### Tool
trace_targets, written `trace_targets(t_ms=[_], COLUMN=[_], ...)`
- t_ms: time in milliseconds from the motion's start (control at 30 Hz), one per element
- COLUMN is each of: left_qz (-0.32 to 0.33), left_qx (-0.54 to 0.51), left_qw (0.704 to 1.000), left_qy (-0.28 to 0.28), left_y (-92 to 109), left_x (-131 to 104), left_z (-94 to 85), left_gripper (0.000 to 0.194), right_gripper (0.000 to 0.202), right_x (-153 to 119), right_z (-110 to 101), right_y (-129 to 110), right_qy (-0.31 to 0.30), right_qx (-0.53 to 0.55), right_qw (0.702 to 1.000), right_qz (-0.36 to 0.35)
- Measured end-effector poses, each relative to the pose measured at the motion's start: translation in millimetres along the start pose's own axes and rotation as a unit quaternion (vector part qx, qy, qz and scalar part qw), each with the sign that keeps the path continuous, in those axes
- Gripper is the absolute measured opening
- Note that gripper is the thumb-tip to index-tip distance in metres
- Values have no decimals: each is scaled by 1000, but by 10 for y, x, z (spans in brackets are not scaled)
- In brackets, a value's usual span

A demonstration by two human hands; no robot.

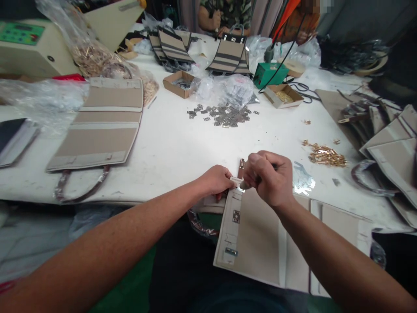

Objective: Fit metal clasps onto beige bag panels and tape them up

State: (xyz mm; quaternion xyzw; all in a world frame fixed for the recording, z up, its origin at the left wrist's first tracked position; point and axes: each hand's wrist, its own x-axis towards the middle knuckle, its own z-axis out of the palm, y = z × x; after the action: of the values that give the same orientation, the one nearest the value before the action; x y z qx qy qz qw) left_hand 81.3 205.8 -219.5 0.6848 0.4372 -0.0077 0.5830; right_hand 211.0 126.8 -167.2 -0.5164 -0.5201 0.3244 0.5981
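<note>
A beige handbag panel (260,230) lies inside up across the table edge and my lap. My left hand (216,180) is closed, pinching its upper left corner. My right hand (270,176) is a fist around a tan-tipped hand tool (243,185), mostly hidden by the fingers. The tip is at a small metal plate (240,189) near that corner. Lower along the same edge are a metal backing plate (236,216) and a shiny metal piece (231,251). A brown strap with metal fittings (241,167) sticks out beyond the corner. A wrapped handle (202,224) hangs at the left.
Loose metal plates (230,115) lie mid-table, gold fasteners (327,155) to the right. Another bag panel (97,126) is at left, stacked panels (395,148) at right. Small boxes (179,83), a green box (270,74) and a machine (35,48) stand farther back. A co-worker's hand (216,19) shows beyond.
</note>
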Motion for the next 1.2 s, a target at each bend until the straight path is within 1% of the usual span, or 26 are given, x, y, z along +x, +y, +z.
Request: trace_targets(t_ms=[67, 200, 267, 333, 367, 433, 533, 567, 667, 800, 867, 933, 1000, 1067, 1100, 1133, 1200], left_qz=[13, 45, 51, 31, 15, -5, 4, 10, 9, 0, 13, 26, 23, 45, 68, 93, 137], left_qx=[3, 12, 11, -6, -17, -34, -27, -22, -20, -33, -23, -6, 0, 17, 17, 19, 37], left_qw=[1000, 999, 999, 999, 1000, 999, 999, 999, 999, 999, 999, 998, 1000, 999, 998, 996, 990], left_qy=[-2, -12, -13, -15, -17, -25, -39, -41, -46, -42, -45, -49, -16, 9, 8, 3, -8], left_y=[-37, -73, -69, -58, -52, -41, -27, -21, -9, 4, 20, 30, 28, 44, 74, 124, 285], left_x=[21, 41, 33, 19, 12, 2, -7, -9, -7, 1, -31, -82, -112, -121, -137, -173, -314], left_z=[2, -2, -9, -18, -21, -27, -30, -31, -48, -76, -62, -36, -36, -65, -77, -79, -37], left_gripper=[13, 27, 26, 19, 15, 10, 10, 11, 15, 13, 22, 32, 37, 41, 41, 42, 42], right_gripper=[51, 48, 48, 48, 48, 48, 48, 48, 47, 48, 49, 49, 45, 31, 24, 23, 32], right_x=[30, 55, 52, 50, 48, 41, 5, -12, -57, -89, -113, -133, -138, -163, -203, -265, -446], right_z=[53, 108, 82, 33, 8, -27, -27, -19, -10, -39, -48, -71, -160, -353, -486, -633, -940], right_y=[-17, 21, 47, 56, 52, 37, 30, 40, 99, 133, 87, 15, -42, -73, -85, -102, -169], right_qy=[-8, -46, -69, -76, -71, -39, -4, -3, -16, -3, -7, -39, -69, -76, -77, -81, -96], right_qx=[8, -26, -52, -59, -49, 1, 77, 86, 83, 88, 45, -26, -118, -240, -302, -356, -419], right_qw=[1000, 999, 996, 995, 995, 999, 997, 995, 995, 994, 997, 999, 990, 967, 949, 930, 901], right_qz=[-9, 12, 25, 41, 44, 24, -33, -44, -43, -63, -56, -18, 24, 43, 46, 49, 63])
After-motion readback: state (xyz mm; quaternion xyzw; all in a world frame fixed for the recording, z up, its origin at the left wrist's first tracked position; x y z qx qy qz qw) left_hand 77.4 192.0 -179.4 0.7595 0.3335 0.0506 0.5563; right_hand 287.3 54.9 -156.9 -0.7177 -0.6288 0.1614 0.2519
